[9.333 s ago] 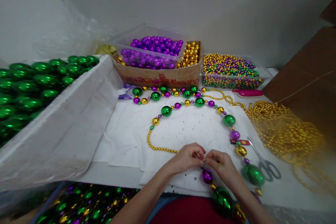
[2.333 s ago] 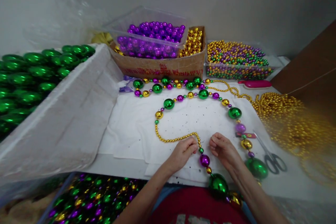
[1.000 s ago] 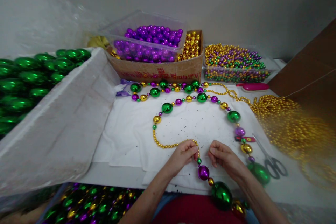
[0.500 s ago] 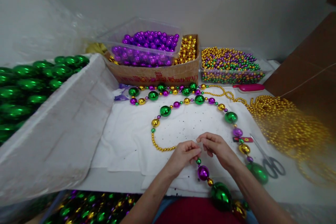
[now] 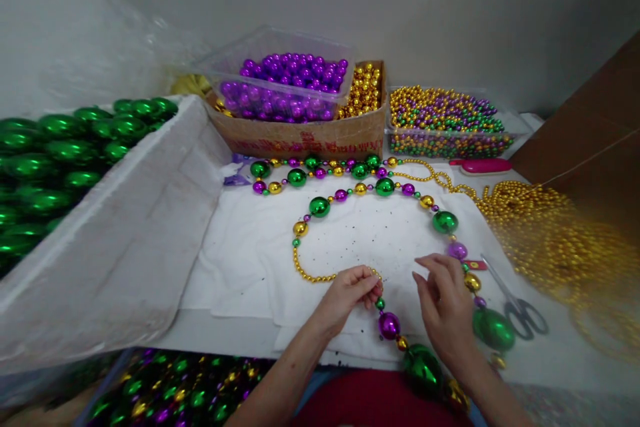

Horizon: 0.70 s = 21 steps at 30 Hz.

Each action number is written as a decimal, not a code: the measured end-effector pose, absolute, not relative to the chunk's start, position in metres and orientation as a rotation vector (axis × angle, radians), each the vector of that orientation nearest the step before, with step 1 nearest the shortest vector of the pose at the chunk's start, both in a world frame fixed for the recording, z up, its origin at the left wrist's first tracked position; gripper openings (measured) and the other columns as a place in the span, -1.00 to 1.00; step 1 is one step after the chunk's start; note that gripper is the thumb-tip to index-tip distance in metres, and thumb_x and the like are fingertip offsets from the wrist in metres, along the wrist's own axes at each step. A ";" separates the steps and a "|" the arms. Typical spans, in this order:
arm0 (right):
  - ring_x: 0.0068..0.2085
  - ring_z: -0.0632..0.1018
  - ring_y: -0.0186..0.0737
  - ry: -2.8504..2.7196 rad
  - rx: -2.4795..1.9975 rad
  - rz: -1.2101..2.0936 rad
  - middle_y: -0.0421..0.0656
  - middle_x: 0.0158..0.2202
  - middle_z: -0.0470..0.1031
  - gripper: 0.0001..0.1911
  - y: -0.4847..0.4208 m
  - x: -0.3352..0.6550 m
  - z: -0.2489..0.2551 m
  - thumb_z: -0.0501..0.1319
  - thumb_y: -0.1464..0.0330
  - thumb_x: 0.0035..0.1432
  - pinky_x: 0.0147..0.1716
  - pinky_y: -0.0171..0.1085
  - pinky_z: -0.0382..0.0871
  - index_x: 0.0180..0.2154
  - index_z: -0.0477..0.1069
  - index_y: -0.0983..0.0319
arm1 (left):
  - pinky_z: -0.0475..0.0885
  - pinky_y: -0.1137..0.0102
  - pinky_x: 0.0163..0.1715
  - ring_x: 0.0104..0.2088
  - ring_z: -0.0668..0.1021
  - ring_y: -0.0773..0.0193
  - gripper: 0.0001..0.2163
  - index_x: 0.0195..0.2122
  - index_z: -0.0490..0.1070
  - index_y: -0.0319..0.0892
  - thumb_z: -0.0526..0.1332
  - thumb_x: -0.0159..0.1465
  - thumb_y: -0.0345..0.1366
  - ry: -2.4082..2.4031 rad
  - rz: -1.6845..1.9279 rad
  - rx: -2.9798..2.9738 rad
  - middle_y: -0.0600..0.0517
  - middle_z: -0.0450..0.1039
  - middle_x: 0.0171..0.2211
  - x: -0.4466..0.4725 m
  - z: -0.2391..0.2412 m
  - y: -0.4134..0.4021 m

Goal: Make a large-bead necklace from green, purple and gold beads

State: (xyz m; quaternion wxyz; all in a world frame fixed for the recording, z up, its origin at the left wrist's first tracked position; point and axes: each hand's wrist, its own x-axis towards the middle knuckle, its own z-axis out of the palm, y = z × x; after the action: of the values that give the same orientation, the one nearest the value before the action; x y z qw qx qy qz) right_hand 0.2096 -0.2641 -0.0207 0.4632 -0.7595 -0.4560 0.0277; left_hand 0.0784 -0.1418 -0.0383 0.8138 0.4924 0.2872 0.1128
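My left hand (image 5: 354, 292) pinches the bead necklace (image 5: 320, 207) where its run of small gold beads meets a small green bead. From those fingers hang a purple ball (image 5: 389, 325) and a large green ball (image 5: 423, 368), down towards my body. The rest of the necklace curves over the white cloth (image 5: 250, 247) in a loop of green, purple and gold balls. My right hand (image 5: 443, 300) is raised to the right of the left one, thumb and fingers apart, with nothing visible in it. Its wrist partly covers the strand's lower part.
Scissors (image 5: 520, 313) and a small red object (image 5: 475, 265) lie at right, beside a heap of gold bead chain (image 5: 560, 233). Behind are a cardboard box (image 5: 300, 139), a clear tub of mixed beads (image 5: 450, 140) and a pink-handled tool (image 5: 485, 165). A foam box (image 5: 150, 227) stands left.
My right hand has moved away from the left hand, to the right, and its fingers have spread. The left hand still pinches the strand. The whole view has shifted slightly.
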 end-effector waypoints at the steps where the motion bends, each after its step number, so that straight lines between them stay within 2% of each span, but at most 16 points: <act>1: -0.24 0.41 -0.17 -1.238 -1.867 0.072 -0.05 -0.13 0.29 -0.75 -0.265 0.207 -0.022 0.05 0.45 0.23 -0.28 -0.21 0.27 -0.08 0.36 0.17 | 0.23 0.48 -0.53 -0.53 0.37 0.41 -0.71 -0.47 0.37 -0.27 0.27 0.13 -0.10 0.607 0.241 1.052 0.05 0.40 -0.51 0.078 -0.038 -0.142; 4: -0.28 0.42 -0.21 -1.445 -1.895 0.197 -0.04 -0.13 0.30 -0.77 -0.262 0.200 -0.027 0.03 0.47 0.24 -0.32 -0.23 0.28 -0.12 0.38 0.19 | 0.23 0.47 -0.52 -0.53 0.37 0.41 -0.74 -0.46 0.36 -0.26 0.28 0.12 -0.13 0.590 0.246 1.064 0.06 0.40 -0.51 0.078 -0.037 -0.143; 8: -0.29 0.41 -0.22 -1.428 -1.913 0.264 -0.09 -0.28 0.31 -0.81 -0.260 0.198 -0.031 0.04 0.43 0.26 -0.34 -0.25 0.27 -0.34 0.39 0.21 | 0.23 0.47 -0.50 -0.55 0.36 0.43 -0.78 -0.45 0.35 -0.25 0.32 0.07 -0.20 0.610 0.249 1.073 0.08 0.40 -0.51 0.077 -0.038 -0.145; 15: -0.25 0.39 -0.17 -1.583 -1.844 0.290 -0.08 -0.30 0.35 -0.79 -0.268 0.195 -0.028 0.04 0.43 0.26 -0.34 -0.23 0.25 -0.33 0.43 0.18 | 0.21 0.48 -0.51 -0.55 0.32 0.44 -0.80 -0.46 0.36 -0.24 0.34 0.02 -0.27 0.679 0.343 1.125 0.12 0.34 -0.54 0.078 -0.039 -0.149; 21: -0.32 0.41 -0.21 -1.387 -1.679 0.690 -0.15 -0.40 0.35 -0.80 -0.260 0.207 -0.023 0.13 0.37 0.22 -0.35 -0.25 0.25 -0.45 0.41 0.18 | 0.22 0.48 -0.45 -0.49 0.33 0.41 -0.83 -0.47 0.36 -0.23 0.33 0.03 -0.30 0.679 0.391 1.250 0.12 0.33 -0.52 0.075 -0.026 -0.149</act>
State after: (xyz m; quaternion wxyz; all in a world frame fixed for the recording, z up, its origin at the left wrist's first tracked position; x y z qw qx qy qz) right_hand 0.2072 -0.2599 -0.0226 0.4155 -0.6686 -0.5521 0.2748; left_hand 0.0751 -0.1492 -0.0257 0.7401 0.5698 0.3094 0.1783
